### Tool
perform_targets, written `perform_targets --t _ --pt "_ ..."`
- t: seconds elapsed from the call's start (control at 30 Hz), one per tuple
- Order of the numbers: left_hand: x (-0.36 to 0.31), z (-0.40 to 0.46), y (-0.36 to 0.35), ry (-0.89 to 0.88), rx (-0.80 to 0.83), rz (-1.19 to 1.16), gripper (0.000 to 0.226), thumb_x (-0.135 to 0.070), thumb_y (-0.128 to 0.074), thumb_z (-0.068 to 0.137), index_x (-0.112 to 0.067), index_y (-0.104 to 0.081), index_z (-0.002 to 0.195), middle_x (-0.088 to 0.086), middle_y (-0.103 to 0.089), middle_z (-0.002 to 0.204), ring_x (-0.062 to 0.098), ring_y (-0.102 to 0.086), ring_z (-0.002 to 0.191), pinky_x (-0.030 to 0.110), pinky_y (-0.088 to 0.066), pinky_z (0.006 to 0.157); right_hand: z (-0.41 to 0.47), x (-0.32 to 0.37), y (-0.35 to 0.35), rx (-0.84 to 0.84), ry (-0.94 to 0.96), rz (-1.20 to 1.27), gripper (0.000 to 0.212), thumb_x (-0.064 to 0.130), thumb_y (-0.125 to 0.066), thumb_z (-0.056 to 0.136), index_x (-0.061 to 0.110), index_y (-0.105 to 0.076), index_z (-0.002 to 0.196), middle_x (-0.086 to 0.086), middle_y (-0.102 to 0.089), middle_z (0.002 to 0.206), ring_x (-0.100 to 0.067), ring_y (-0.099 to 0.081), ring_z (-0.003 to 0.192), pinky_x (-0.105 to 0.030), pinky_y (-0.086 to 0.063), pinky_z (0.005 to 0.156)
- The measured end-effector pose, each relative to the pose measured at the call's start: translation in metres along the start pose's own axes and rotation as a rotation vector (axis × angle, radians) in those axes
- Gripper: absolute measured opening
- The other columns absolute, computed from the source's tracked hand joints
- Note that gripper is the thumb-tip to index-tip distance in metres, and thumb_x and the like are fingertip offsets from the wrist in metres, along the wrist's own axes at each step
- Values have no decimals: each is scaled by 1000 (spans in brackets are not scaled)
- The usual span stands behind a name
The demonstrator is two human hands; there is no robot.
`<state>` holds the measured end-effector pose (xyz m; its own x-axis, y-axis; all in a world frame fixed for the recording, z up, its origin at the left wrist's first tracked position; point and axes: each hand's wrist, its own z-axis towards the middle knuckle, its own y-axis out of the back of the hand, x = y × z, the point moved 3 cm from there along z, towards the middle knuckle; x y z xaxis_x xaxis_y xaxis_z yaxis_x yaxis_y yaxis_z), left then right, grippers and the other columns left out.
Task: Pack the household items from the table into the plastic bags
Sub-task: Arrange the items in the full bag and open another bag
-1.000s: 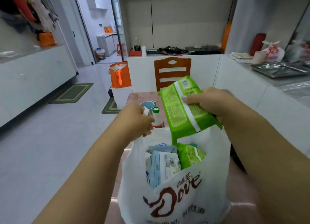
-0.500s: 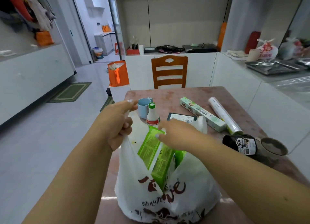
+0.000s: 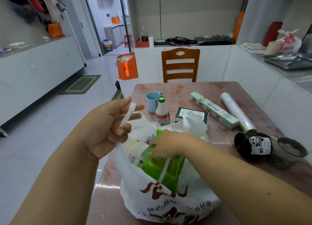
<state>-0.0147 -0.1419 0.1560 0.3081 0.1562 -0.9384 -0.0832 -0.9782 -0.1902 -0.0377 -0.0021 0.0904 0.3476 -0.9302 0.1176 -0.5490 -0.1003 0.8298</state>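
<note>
Pushed deeper since a moment ago, the green packet (image 3: 162, 167) is now lodged inside the white plastic bag (image 3: 162, 206) on the counter (image 3: 185, 89), the right hand (image 3: 166, 144) curled on its top edge. The bag's handle (image 3: 128, 114) is held up in the left hand's (image 3: 108, 128) loosened grip. A bottle (image 3: 161, 112), blue cup (image 3: 152, 101), boxes and rolls are left behind it.
</note>
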Motion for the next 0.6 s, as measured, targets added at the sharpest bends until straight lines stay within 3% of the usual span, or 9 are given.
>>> perform_targets --t 0.13,0.23,0.3,0.37,0.47,0.53,0.6 --pt "7 0 -9 20 36 33 45 -39 -48 92 -4 -66 113 17 -53 107 7 -40 38 11 -28 29 4 19 2 13 76 191 39 23 -37 100 7 -49 134 -12 -52 135 -27 -51 105 -22 -39 75" --pt "10 0 -8 -14 30 18 46 -39 -48 91 -5 -64 117 16 -53 107 8 -41 39 11 -29 29 6 6 -1 -6 25 386 38 20 -48 94 6 -55 128 -15 -58 128 -31 -59 106 -35 -50 81" --pt "10 0 -5 -84 -21 -27 46 -38 -47 92 -4 -60 121 13 -53 104 6 -40 37 10 -26 28 4 -4 -7 12 -31 351 38 18 -47 93 4 -53 128 -15 -58 116 -33 -61 101 -37 -55 72" --pt "7 0 -1 -155 -91 -91 42 -36 -46 92 -6 -58 119 8 -54 97 5 -39 36 10 -23 29 -3 -13 -12 50 -57 223 36 22 -43 95 4 -52 125 -9 -55 105 -27 -56 90 -30 -46 64" --pt "6 -4 2 -196 -154 -169 38 -35 -45 94 -8 -57 117 5 -55 92 6 -41 36 11 -21 29 -18 -36 -24 120 -148 107 47 44 -43 96 12 -52 129 -8 -62 115 -24 -52 84 -30 -41 78" --pt "6 -7 2 -208 -168 -185 38 -34 -44 94 -6 -57 117 5 -56 91 6 -42 37 12 -21 30 -29 -53 -34 247 -298 99 67 58 -42 93 8 -45 137 -15 -65 102 -28 -60 78 -35 -48 86" --pt "8 -11 1 -207 -170 -176 39 -34 -45 94 -6 -57 118 4 -57 90 6 -42 38 13 -21 31 -38 -65 -39 336 -354 74 72 62 -40 91 6 -44 138 -19 -69 96 -29 -63 68 -35 -50 83"
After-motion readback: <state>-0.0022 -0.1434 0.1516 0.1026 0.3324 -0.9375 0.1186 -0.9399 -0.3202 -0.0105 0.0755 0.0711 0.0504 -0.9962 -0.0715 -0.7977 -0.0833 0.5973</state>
